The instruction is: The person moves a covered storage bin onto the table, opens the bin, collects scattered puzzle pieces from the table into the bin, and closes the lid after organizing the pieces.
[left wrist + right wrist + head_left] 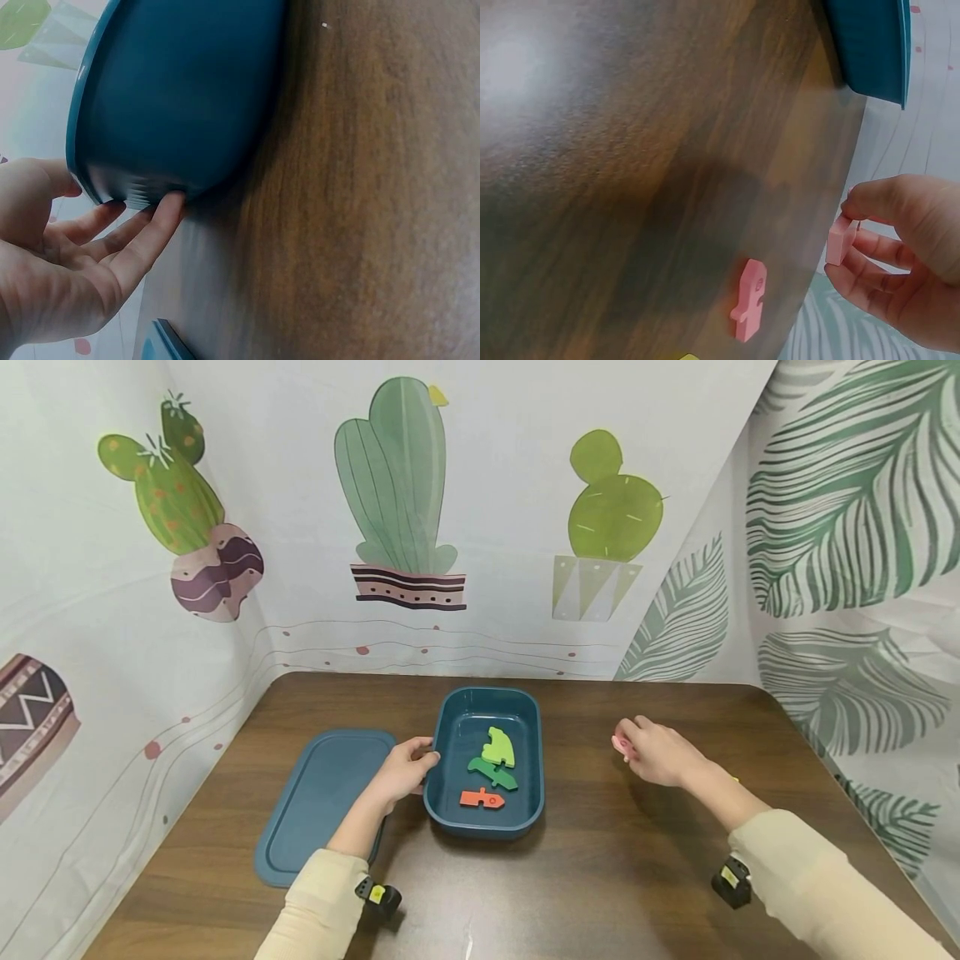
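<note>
**Pink piece pinched, bin steadied**

The right hand point(658, 752) pinches a small pink foam puzzle piece point(840, 240) between thumb and fingers above the brown wooden table point(637, 852), right of the bin; its long axis cannot be told. The left hand point(405, 770), fingers straight, touches the dark teal rectangular plastic bin point(448, 814), whose long axis runs away from the person.

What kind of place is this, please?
Probably a staged tabletop booth, not a lived-in room: a brown wooden table enclosed by cloth backdrops printed with cacti and leaves, holding a teal tray with foam pieces.
</note>
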The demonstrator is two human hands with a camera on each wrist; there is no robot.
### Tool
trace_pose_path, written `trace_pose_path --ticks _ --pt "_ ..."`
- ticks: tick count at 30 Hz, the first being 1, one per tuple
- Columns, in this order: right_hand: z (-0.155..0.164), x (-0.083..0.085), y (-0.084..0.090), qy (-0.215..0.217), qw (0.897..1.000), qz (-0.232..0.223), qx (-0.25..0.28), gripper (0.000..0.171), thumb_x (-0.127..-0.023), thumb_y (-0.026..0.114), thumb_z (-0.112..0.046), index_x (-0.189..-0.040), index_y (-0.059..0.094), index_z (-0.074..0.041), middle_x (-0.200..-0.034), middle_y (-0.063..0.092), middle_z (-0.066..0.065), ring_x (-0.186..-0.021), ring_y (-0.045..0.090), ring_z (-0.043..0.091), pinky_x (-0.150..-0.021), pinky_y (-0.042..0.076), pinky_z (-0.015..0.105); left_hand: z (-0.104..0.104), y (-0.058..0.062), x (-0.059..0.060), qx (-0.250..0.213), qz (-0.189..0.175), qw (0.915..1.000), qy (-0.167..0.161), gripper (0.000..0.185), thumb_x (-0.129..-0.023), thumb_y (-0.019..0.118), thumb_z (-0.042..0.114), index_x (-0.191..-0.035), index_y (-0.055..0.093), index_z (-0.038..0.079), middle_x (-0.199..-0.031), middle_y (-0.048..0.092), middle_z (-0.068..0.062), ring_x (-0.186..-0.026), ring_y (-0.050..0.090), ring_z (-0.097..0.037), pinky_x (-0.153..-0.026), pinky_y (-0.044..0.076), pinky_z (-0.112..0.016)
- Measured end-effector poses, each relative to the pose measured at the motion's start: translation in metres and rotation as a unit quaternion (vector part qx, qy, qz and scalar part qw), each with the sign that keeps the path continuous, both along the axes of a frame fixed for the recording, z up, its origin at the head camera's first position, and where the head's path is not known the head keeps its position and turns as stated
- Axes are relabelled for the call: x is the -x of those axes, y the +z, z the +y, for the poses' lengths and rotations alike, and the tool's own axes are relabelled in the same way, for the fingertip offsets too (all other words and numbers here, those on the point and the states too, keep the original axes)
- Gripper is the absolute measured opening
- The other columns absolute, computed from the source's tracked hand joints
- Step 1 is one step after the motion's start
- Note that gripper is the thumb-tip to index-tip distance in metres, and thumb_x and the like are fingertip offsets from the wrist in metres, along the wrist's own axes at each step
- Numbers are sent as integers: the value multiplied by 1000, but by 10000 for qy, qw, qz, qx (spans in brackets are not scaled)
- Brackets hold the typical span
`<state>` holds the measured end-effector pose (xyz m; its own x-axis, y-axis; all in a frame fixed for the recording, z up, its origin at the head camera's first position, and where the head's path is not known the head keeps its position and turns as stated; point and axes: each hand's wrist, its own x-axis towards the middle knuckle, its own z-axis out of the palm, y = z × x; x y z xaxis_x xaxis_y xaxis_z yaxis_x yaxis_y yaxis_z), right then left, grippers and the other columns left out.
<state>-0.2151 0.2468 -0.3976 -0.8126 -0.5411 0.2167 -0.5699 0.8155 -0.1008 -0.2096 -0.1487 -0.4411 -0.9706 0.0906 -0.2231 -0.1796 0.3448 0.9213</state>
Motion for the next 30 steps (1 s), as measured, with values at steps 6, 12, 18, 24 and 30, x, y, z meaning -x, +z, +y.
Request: trace_pose_path --ticks 6,12,18,24,30 --pt "-5 2 5 -9 10000 31 -39 25 -68 67 0 -90 54 -5 -75 46 3 -64 43 16 -56 41 32 0 0 0 22 30 10000 -1 43 -92 52 18 -133 45 4 -118 57 -16 -85 61 -23 -66 56 -39" --pt "-10 5 8 -34 10000 13 -44 25 -69 67 -1 -89 54 -6 -76 46 4 -64 44 17 -57 41 32 0 1 0 84 18 10000 -26 44 -93 52 19 -134 44 5 -120 55 -15 -88 60 -23 -67 56 -39" --pt "-14 7 13 -16 10000 -31 -83 26 -70 67 -2 -91 53 -6 -77 46 5 -64 44 17 -57 41 33 1 1 0 46 30 10000 -15 44 -93 52 18 -133 44 5 -119 56 -16 -87 61 -24 -67 56 -39" --pt "-18 10 15 0 9999 -78 -79 24 -71 67 -2 -90 53 -6 -78 47 5 -66 43 18 -58 40 33 1 2 -1 76 16 10000 -1 44 -93 52 18 -134 44 5 -120 55 -16 -89 61 -24 -67 56 -40" --pt "-24 12 17 -44 9998 -192 -73 24 -72 67 -4 -93 54 -5 -79 47 5 -66 45 18 -60 41 33 1 2 -1 21 -3 10000 -9 43 -93 52 18 -133 44 5 -120 55 -16 -89 62 -25 -68 56 -40"
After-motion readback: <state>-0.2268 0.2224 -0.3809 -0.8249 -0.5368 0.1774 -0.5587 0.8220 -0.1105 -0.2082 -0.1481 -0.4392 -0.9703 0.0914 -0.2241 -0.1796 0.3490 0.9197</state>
